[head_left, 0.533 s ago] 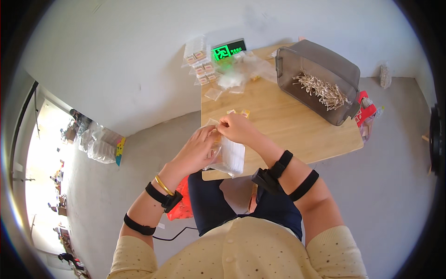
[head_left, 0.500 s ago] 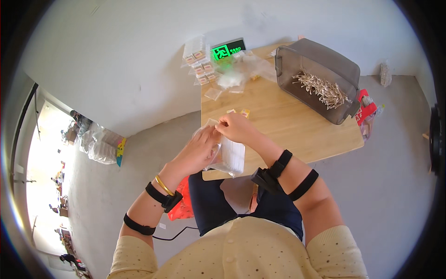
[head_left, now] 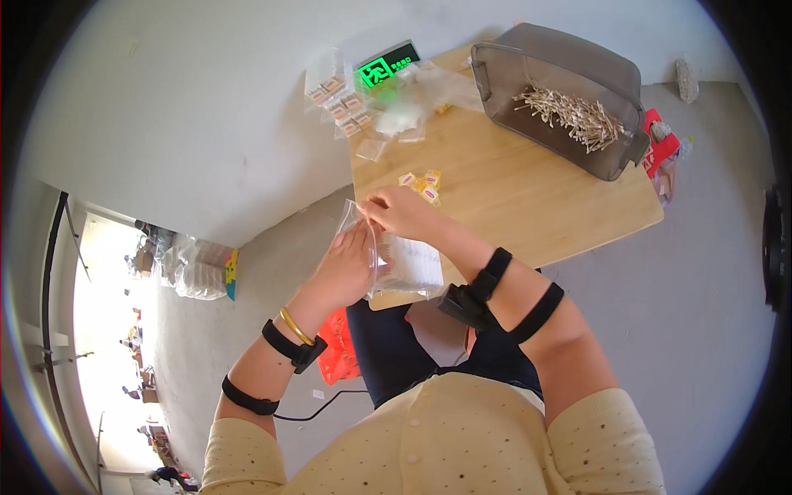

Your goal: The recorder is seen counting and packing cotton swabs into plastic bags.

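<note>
Evidently the handling centres on a clear plastic bag (head_left: pixel 347 219) at the middle of the frame, over the near left end of the wooden counter (head_left: pixel 536 202), with a white bundle (head_left: pixel 415 268) showing through its film. The right hand (head_left: pixel 398 212) has its fingers pinched together at the upper edge of the bag. The left hand (head_left: pixel 351 257) lies along the bag's left side, fingers stretched out; I cannot tell whether they grip the film, press on it or sit inside it.

To handle this well, I would steady the bundle with the left palm and move the right pinch along the edge in short, light stages, so that the thin film neither creases nor slips. Squeezing hard could bend the contents, and a bag so near the counter's corner could tip over it.

As for markings, the small yellow-and-white pieces (head_left: pixel 430 194) just above the right hand carry red marks, too small to read. The stacked packs (head_left: pixel 334 92) at upper left show reddish labels, also illegible. Beside them, a green-lit sign (head_left: pixel 388 65) bears a running figure and small characters. A red package (head_left: pixel 662 150) at the right has pale print on it, partly hidden.
</note>
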The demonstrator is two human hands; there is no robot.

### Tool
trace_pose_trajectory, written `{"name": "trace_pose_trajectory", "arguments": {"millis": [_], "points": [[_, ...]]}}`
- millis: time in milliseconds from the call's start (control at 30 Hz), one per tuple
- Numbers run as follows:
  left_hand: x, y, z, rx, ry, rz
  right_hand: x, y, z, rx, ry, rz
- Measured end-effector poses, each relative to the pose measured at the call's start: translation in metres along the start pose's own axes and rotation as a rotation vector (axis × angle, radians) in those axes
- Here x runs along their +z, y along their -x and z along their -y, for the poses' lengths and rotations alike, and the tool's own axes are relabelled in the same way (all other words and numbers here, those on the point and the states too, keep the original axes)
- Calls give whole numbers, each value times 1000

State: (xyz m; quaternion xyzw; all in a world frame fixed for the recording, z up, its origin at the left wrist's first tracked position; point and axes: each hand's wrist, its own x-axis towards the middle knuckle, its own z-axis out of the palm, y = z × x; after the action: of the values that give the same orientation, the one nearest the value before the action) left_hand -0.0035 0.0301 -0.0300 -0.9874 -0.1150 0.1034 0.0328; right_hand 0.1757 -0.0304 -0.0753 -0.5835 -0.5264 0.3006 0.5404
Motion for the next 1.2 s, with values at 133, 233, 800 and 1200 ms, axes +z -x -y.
{"name": "trace_pose_trajectory", "arguments": {"millis": [133,233,800,1200], "points": [[22,3,8,-53,46,8,-19,28,-35,148,-146,-63],[21,6,15,-90,123,161,-25,63,-83,248,-123,-118],[70,62,62,-206,292,-130,4,137,-151,523,48,4],[126,105,73,-361,906,-203,45,110,-131,388,-23,21]]}}
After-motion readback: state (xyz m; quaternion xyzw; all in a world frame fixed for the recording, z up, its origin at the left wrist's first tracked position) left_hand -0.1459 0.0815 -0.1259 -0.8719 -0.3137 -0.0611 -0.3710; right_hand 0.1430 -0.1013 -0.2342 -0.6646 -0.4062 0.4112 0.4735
